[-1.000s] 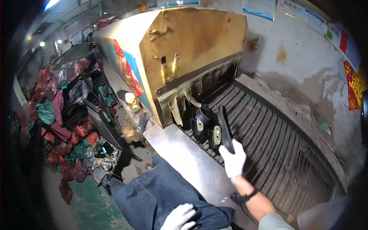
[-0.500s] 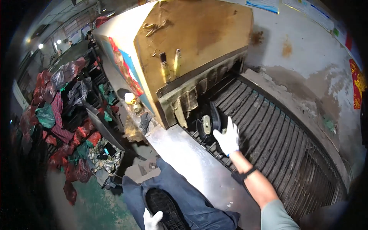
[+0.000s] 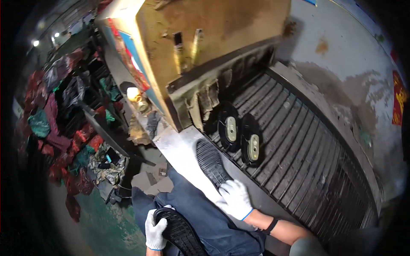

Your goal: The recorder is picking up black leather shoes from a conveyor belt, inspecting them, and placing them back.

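Observation:
My left hand point(image 3: 156, 230), in a white knit glove, grips a black ridged shoe sole point(image 3: 177, 232) over my lap, thumb on its tread. Another black shoe sole point(image 3: 210, 160) lies tread up along the metal ledge, and the gloved fingers of my right hand point(image 3: 235, 199) close on its near end. Beyond the ledge, on the slatted conveyor, two black shoe uppers sit side by side. A pale green oval plate with holes shows on the left upper point(image 3: 230, 128) and on the right upper point(image 3: 253, 147).
The slatted conveyor point(image 3: 294, 149) runs out from beneath a large tan housing point(image 3: 230, 34) with hanging cloth flaps point(image 3: 204, 102). A shiny metal ledge point(image 3: 181, 149) borders it. Red, green and black plastic bags point(image 3: 81, 141) pile up at left. A stained wall point(image 3: 341, 55) stands at right.
My right hand has come back from the uppers on the conveyor to the ledge and now holds a sole there. My left hand's sole sits slightly farther left. The view has shifted.

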A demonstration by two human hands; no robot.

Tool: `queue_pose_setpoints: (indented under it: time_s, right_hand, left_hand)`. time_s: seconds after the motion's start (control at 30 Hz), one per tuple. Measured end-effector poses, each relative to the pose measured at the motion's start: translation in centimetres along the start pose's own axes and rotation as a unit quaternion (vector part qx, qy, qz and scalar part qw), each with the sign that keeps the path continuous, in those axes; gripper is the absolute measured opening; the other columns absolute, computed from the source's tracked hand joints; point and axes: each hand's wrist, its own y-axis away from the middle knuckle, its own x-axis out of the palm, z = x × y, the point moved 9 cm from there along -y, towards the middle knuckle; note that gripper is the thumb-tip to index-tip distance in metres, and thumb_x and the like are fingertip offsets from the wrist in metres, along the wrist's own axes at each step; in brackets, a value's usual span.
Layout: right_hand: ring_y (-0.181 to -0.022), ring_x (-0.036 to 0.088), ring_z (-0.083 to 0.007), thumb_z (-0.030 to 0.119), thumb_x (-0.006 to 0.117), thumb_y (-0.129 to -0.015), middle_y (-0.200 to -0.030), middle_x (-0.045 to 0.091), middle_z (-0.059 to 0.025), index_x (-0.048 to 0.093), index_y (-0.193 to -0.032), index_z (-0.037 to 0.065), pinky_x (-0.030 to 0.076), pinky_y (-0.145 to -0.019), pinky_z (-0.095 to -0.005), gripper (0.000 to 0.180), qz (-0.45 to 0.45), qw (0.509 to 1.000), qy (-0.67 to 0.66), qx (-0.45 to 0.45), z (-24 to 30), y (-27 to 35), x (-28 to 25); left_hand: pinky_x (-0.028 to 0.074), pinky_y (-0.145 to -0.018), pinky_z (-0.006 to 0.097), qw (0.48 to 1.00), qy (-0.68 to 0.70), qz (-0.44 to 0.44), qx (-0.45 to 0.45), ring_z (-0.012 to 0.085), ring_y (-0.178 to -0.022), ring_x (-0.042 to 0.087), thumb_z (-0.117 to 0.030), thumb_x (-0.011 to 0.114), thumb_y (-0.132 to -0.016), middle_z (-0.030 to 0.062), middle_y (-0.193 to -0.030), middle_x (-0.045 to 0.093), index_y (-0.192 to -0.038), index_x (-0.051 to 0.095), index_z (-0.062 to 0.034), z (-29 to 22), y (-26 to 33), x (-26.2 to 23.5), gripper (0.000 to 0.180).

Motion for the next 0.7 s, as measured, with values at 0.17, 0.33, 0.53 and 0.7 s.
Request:
queue_pose_setpoints:
  time_s: [0.17, 0.33, 0.53, 0.7]
  right_hand:
    - [-0.141, 0.057, -0.0438, 0.022, 0.088, -0.086, -0.147, 0.064, -0.0228, 0.069, -0.143, 0.002, 0.044, -0.122, -0.0569, 0.064, -0.127, 0.979, -0.107, 0.114, -5.4, -0.2, -1.3]
    - [-0.139, 0.062, -0.0409, 0.008, 0.094, -0.08, -0.156, 0.062, -0.0251, 0.037, -0.175, 0.004, 0.051, -0.122, -0.0497, 0.11, -0.155, 0.855, -0.204, 0.451, -23.1, -3.1, 2.9]
    - [-0.109, 0.076, -0.0337, 0.005, 0.087, -0.079, -0.125, 0.077, -0.016, 0.068, -0.137, 0.002, 0.065, -0.099, -0.0503, 0.06, -0.096, 0.632, -0.59, 0.493, -28.5, -1.0, 5.0]
    - [-0.13, 0.071, -0.0476, 0.033, 0.069, -0.105, -0.146, 0.069, -0.0292, 0.053, -0.16, -0.006, 0.055, -0.116, -0.0693, 0.07, -0.14, 0.392, -0.836, 0.357, -14.4, 4.1, -3.1]
  left_hand:
    - [0.058, -0.118, 0.053, 0.994, 0.104, 0.005, -0.028, 0.0406, -0.135, 0.071, -0.021, 0.091, -0.094, 0.0286, -0.148, 0.07, -0.166, 0.044, -0.003, 0.1, 0.3, 0.1, 0.087]
    - [0.058, -0.117, 0.055, 0.99, 0.117, 0.08, -0.003, 0.042, -0.133, 0.072, -0.03, 0.1, -0.087, 0.0265, -0.144, 0.071, -0.173, 0.037, -0.0021, -1.5, 0.3, 0.2, 0.11]
    - [0.051, -0.124, 0.05, 0.986, 0.052, 0.157, 0.02, 0.0359, -0.142, 0.068, -0.031, 0.078, -0.11, 0.0233, -0.156, 0.066, -0.16, 0.053, 0.0039, -2.5, 1.6, 1.3, 0.066]
    - [0.039, -0.134, 0.046, 0.979, 0.07, 0.19, 0.016, 0.028, -0.157, 0.054, -0.049, 0.068, -0.114, 0.0166, -0.173, 0.054, -0.163, 0.053, -0.0017, -2.2, 3.8, 0.2, 0.07]
